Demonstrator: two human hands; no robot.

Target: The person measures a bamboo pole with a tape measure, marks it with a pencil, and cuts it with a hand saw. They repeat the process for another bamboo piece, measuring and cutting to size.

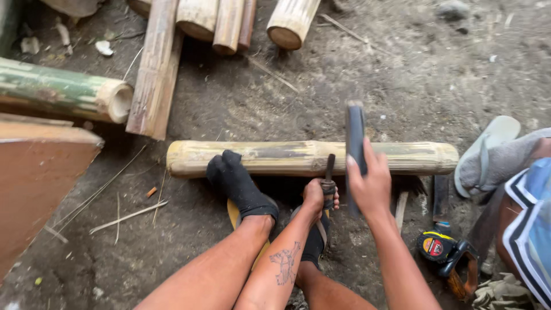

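Bamboo pole (298, 157) lies crosswise on dirt floor (356, 74), pinned by black-socked foot (238, 183) at 9 o'clock end to stop rolling. Left hand (317, 196), grip closed round chisel (329, 178), edge on pole. Right hand (370, 183) clenches raised flat striker (355, 138) above chisel. Tape measure (435, 247) at 4 o'clock.

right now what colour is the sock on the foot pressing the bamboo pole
Black sock, foot resting on the pale yellow bamboo pole; head view.

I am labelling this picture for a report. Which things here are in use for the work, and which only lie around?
In use:
- bamboo pole, held down by a foot in a black sock
- chisel in left hand
- dark striking tool in right hand

Lying about:
- tape measure
- green bamboo
- stacked bamboo pieces
- sandal
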